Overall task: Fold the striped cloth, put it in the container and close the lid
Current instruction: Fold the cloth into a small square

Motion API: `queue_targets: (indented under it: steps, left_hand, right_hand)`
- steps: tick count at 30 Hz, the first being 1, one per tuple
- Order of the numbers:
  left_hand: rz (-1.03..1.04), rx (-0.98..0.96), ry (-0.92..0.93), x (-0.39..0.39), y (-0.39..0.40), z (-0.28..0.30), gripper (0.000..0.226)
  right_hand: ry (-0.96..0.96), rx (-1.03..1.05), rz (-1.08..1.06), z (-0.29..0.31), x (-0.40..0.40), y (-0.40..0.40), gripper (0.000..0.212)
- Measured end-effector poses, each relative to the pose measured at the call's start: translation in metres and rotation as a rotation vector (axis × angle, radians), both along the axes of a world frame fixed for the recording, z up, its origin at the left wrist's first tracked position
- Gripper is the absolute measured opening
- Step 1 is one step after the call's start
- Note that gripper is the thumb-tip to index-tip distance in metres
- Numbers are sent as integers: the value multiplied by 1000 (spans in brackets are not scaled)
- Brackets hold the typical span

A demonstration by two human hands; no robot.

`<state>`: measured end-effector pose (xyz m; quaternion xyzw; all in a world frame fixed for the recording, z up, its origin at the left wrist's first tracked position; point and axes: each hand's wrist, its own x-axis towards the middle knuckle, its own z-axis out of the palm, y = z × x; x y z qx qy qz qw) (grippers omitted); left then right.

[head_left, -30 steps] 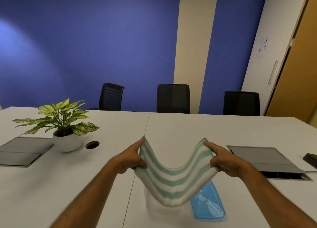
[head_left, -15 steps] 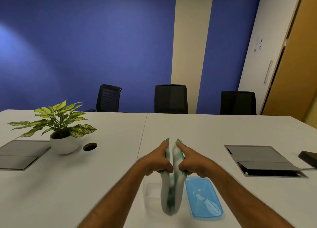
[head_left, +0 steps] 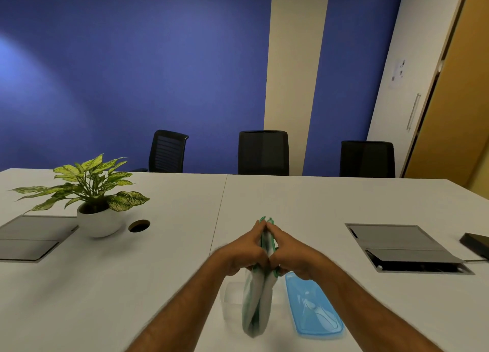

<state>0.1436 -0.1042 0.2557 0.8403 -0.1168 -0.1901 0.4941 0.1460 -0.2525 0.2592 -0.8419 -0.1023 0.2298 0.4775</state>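
The striped cloth was pinched between the left hand and right hand, hanging doubled above the clear container – blue lid beside it on the tabletop. Edges should be matched before lowering – corners aligned.

Meeting room with a blue wall crossed by a cream stripe. Three black chairs line a white table holding a potted plant.
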Motion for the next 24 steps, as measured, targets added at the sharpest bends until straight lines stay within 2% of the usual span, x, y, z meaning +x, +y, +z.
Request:
queue_targets:
  steps: [3,7,11,14,16,21,24]
  left_hand:
    - [-34,-101,1,-4,0,0,102]
    - [-16,-254,14,-7,-3,0,95]
    - [-6,-319,-3,-9,-8,-1,93]
    - [47,-352,-14,-7,-12,-4,94]
    - [75,-370,-16,-7,-13,-6,95]
    - [224,-444,-35,-6,-15,-11,91]
    - [260,-490,-65,-6,-15,-14,102]
  right_hand:
    - [30,94,0,0,-2,1,106]
    - [41,258,-24,-4,-5,1,94]
    - [-78,221,-157,-6,-9,11,82]
    - [-138,213,-161,-5,-13,14,66]
    - [-115,241,-165,-3,-14,13,54]
    - [41,396,-181,-4,-8,5,50]
    - [134,474,-186,-10,-1,-2,40]
